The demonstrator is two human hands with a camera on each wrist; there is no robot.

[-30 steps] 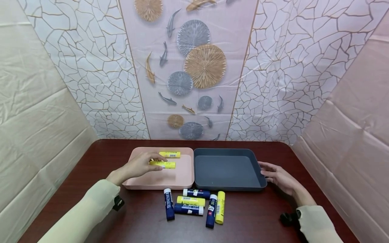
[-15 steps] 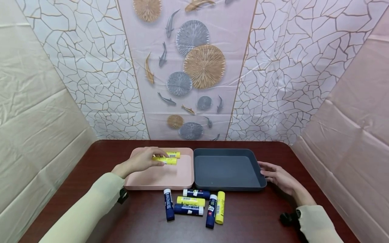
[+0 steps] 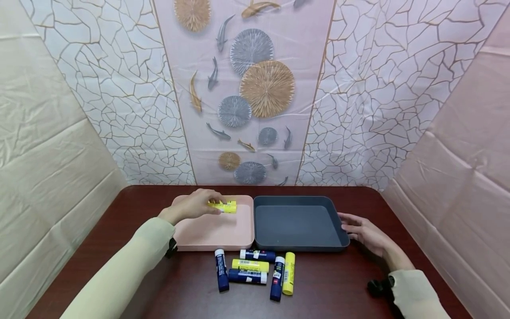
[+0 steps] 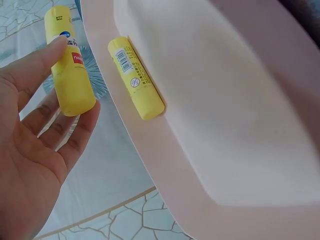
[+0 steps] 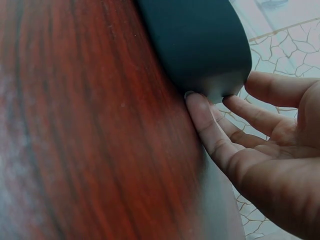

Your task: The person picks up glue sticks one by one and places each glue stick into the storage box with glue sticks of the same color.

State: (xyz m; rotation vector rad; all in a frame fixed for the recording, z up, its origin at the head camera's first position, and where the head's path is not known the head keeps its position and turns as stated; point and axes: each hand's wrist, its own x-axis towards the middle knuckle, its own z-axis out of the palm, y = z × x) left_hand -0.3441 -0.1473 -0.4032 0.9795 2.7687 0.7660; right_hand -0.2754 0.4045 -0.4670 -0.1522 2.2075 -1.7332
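Note:
My left hand pinches a yellow glue stick between thumb and fingers, above the back part of the pink tray. In the left wrist view a second yellow glue stick lies inside that tray along its far wall; in the head view the held one and the hand mostly cover it. My right hand rests its fingertips against the right side of the dark grey tray, the fingers fairly straight. The right wrist view shows those fingertips at the tray's outer corner.
The two trays stand side by side on the dark red table. In front of them lie several glue sticks: blue ones with white caps, such as the leftmost blue glue stick, and two yellow ones, including the rightmost yellow glue stick.
My left hand has moved the yellow glue stick back and slightly right over the pink tray, to overlap the one lying there. The right hand stays at the dark tray.

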